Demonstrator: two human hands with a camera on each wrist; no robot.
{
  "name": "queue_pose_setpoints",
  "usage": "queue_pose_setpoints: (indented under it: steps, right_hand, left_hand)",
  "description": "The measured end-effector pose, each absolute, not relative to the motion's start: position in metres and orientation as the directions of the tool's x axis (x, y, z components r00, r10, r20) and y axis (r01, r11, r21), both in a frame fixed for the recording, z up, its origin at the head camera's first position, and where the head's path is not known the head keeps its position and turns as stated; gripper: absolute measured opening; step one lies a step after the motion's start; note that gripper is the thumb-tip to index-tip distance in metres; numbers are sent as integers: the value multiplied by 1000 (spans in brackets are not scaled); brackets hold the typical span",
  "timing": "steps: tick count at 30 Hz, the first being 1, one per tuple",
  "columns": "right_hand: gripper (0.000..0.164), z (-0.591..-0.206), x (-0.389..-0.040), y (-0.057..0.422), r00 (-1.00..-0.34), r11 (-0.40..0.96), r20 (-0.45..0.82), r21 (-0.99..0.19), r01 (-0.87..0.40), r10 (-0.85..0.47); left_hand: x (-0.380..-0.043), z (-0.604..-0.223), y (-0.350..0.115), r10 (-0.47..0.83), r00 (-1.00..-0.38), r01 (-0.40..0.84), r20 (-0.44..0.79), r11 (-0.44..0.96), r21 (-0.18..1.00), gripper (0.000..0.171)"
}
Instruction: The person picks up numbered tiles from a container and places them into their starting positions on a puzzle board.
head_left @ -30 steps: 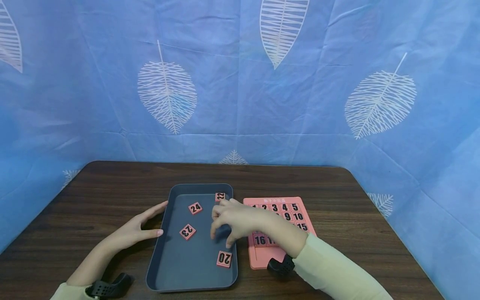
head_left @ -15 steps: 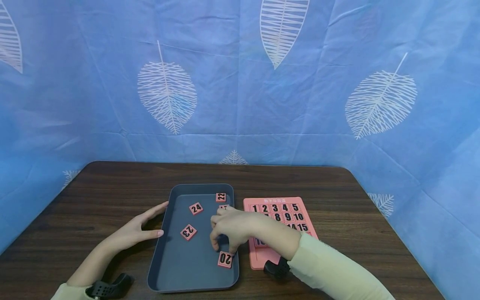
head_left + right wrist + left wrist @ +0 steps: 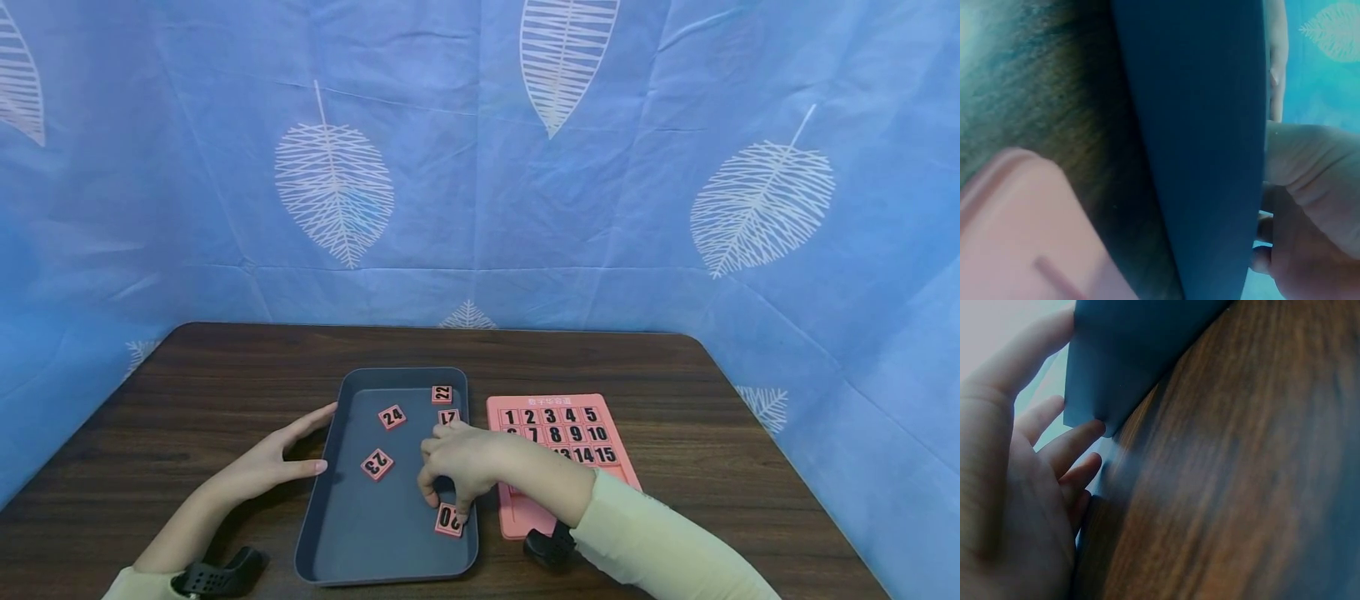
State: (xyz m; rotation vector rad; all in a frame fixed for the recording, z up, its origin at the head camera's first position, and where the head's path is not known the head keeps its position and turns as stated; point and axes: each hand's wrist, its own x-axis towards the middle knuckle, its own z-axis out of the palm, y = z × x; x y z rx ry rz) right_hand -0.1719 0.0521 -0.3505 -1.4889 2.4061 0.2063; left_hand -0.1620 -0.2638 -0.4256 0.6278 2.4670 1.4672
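Note:
My right hand [image 3: 467,457] reaches over the right side of a dark grey tray [image 3: 375,562]. Its thumb and index finger pinch the pink number tile marked 20 [image 3: 446,523], which lies flat on the tray floor; the thumb covers part of the number. In the right wrist view, the tray's side wall [image 3: 1194,137] hides the tile and the fingertips. On the other side, my left hand [image 3: 262,462] touches the tray's left rim with fingers and thumb spread. The left wrist view has those outstretched fingers [image 3: 1072,447] against the tray's outer wall [image 3: 1122,362].
Other tiles in the tray are 22 [image 3: 442,394], 24 [image 3: 392,416], 23 [image 3: 377,464] and 21 [image 3: 447,416], the last partly behind the right hand. Right of the tray lies a pink number board [image 3: 517,521] with rows of tiles, partly under the right forearm. All rest on a brown wooden table [image 3: 720,500].
My right hand has come down and nearer to me, from above the tray onto the 20 tile. That uncovers the 21 tile. The left hand stays at the rim.

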Motion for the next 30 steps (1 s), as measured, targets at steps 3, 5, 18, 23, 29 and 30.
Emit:
queue_pose_setpoints:
  steps: [3,5,18,23,29,30]
  right_hand:
    - [26,-354,-175,54,-407,450,-308,-78,-890,-860]
    - [24,-357,-178,56,-394,434,-280,-101,-895,-876]
    - [30,-368,-186,64,-344,370,-149,-225,-901,-927]
    - [28,-370,-185,63,-319,341,-132,-206,-917,-938]
    - [26,-370,-184,65,-343,357,-98,-230,-905,-934]
    - [25,-370,-183,65,-353,364,-88,-239,-900,-931]
  left_hand:
    - [-163,-425,-264,458,-888,256,42,418,872,73]
    - [-163,-425,-264,457,-888,257,41,421,870,74]
    - [-166,-425,-265,442,-897,250,31,449,858,75]
    - [-168,-427,-266,444,-895,253,34,444,860,75]
    - [-170,-428,-267,450,-893,256,35,440,861,75]
    - [-171,-427,-267,450,-892,255,35,440,861,75]
